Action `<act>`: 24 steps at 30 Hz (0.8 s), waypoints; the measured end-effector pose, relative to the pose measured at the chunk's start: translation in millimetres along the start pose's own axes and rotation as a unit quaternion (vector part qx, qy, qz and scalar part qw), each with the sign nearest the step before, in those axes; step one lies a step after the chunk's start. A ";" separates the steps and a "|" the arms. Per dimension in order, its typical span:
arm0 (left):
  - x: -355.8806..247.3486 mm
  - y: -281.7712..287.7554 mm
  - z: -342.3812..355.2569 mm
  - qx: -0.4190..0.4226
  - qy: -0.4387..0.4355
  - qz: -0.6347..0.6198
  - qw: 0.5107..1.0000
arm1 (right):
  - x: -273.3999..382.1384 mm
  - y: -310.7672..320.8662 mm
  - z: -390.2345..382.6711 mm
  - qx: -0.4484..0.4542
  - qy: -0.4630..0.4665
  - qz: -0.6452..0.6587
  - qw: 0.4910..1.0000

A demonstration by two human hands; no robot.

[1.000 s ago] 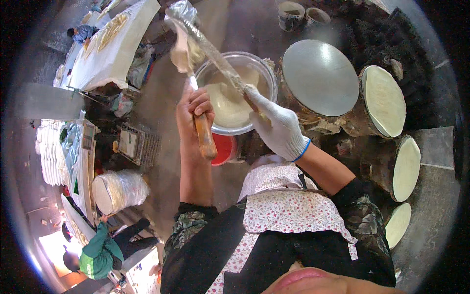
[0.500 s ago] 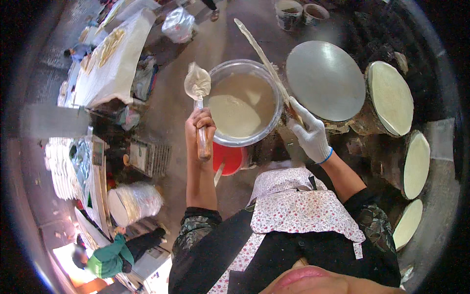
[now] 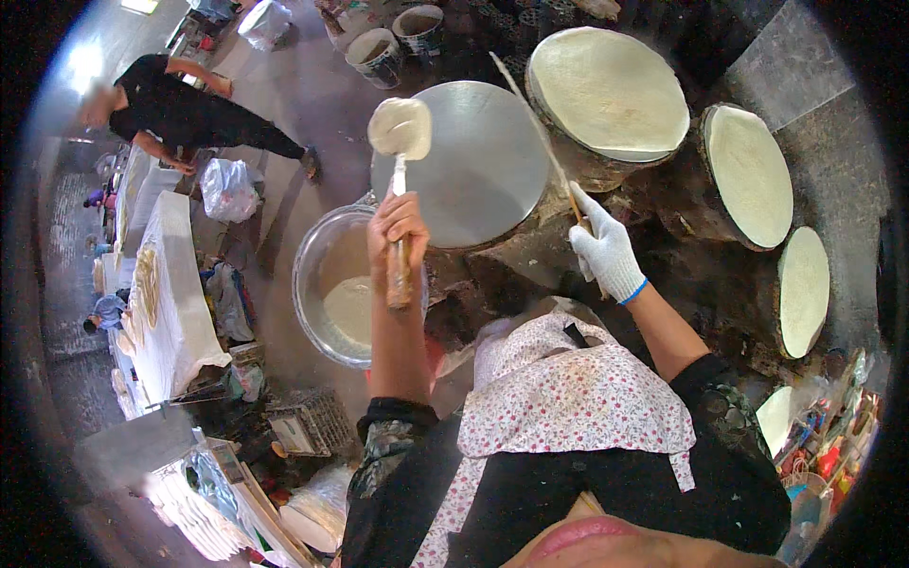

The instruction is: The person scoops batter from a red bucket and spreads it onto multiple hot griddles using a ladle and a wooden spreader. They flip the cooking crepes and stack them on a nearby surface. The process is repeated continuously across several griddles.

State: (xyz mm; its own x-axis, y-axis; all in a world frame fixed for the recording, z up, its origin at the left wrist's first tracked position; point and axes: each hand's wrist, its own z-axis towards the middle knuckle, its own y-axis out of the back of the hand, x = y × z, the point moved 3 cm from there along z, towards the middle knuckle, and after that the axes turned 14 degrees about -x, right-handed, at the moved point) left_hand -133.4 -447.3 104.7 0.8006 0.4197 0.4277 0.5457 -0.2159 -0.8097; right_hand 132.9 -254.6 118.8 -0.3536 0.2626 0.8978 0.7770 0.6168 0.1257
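My left hand (image 3: pixel 400 225) is bare and wrapped round the wooden handle of a ladle (image 3: pixel 401 129). Pale batter fills the ladle's bowl, which hangs over the left part of a bare round grey griddle (image 3: pixel 483 170). In a white glove with a blue cuff, my right hand (image 3: pixel 611 256) grips a long thin wooden spatula (image 3: pixel 532 106). Its blade slants up and left past the griddle's right edge. A clear plastic tub (image 3: pixel 305 284) of pale batter stands below and left of the griddle, partly behind my left forearm.
More round griddles covered with pale sheets curve along the right: one at the upper right (image 3: pixel 606 90), another (image 3: pixel 750 175) beyond it, a third (image 3: pixel 805 293) lower. Two buckets (image 3: pixel 374 59) stand past the bare griddle. A person in black (image 3: pixel 189 114) walks at upper left, near a white-covered table (image 3: pixel 180 322).
The view has swung right. The ladle has gone from beside the batter tub to over the bare griddle, its bowl now showing batter. Both hands keep their holds, and a person in black has come into view.
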 end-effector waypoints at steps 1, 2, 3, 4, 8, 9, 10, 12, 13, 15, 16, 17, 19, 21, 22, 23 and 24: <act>10.4 8.5 25.9 -0.006 0.027 0.015 1.000 | 0.5 16.9 10.4 -0.028 0.014 -0.016 0.999; 22.6 18.7 51.1 -0.011 0.025 0.041 0.999 | -2.0 34.2 19.6 -0.027 -0.002 -0.020 0.999; 37.2 29.9 75.6 -0.022 0.025 0.070 0.997 | -6.7 50.3 28.9 -0.027 -0.019 -0.025 0.999; 52.2 41.2 98.0 -0.040 0.022 0.096 0.994 | -13.9 66.1 38.5 -0.038 -0.042 -0.039 0.998; 82.2 83.0 159.3 -0.202 -0.270 0.503 0.796 | -50.1 105.0 68.7 0.004 -0.070 -0.031 0.997; 85.6 91.4 170.0 -0.232 -0.329 0.584 0.705 | -60.3 111.0 73.6 0.010 -0.096 -0.043 0.994; 87.9 98.0 176.0 -0.225 -0.382 0.657 0.610 | -66.9 113.7 78.0 0.005 -0.063 -0.078 0.995; 80.0 102.1 186.5 -0.207 -0.464 0.759 0.407 | -79.0 112.3 84.9 -0.014 -0.014 -0.121 0.992; 77.0 103.0 187.9 -0.170 -0.502 0.801 0.279 | -83.4 108.6 87.0 -0.028 0.030 -0.134 0.990; 65.6 105.5 189.2 -0.116 -0.501 0.848 0.128 | -94.7 95.0 89.6 -0.044 0.101 -0.162 0.981; 57.3 106.8 189.0 -0.103 -0.472 0.868 0.110 | -103.8 89.4 90.5 -0.067 0.095 -0.188 0.975; 47.3 108.2 189.5 -0.108 -0.410 0.901 0.093 | -111.2 80.7 90.4 -0.085 0.130 -0.203 0.967; 26.5 99.2 187.1 -0.100 -0.457 0.882 0.063 | -132.2 66.0 88.1 -0.090 0.101 -0.191 0.972; 6.5 91.7 188.7 -0.094 -0.488 0.867 0.039 | -147.2 51.8 80.7 -0.109 0.110 -0.182 0.971; -4.1 91.0 192.7 -0.106 -0.452 0.885 0.041 | -151.9 43.6 76.2 -0.127 0.101 -0.190 0.968; -11.6 90.8 195.4 -0.098 -0.450 0.887 0.040 | -153.8 34.3 70.2 -0.135 0.109 -0.196 0.965; -18.3 88.7 197.6 -0.077 -0.458 0.885 0.037 | -149.9 20.8 68.4 -0.146 0.160 -0.189 0.958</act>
State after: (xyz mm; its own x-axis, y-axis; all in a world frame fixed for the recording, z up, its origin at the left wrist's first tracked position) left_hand -148.6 -299.9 -54.4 -0.6895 -0.5330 -0.4905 -0.1095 -0.5926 0.7980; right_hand 166.5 -230.4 -42.1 -0.4976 -0.2081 0.8421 0.7538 0.3766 0.5385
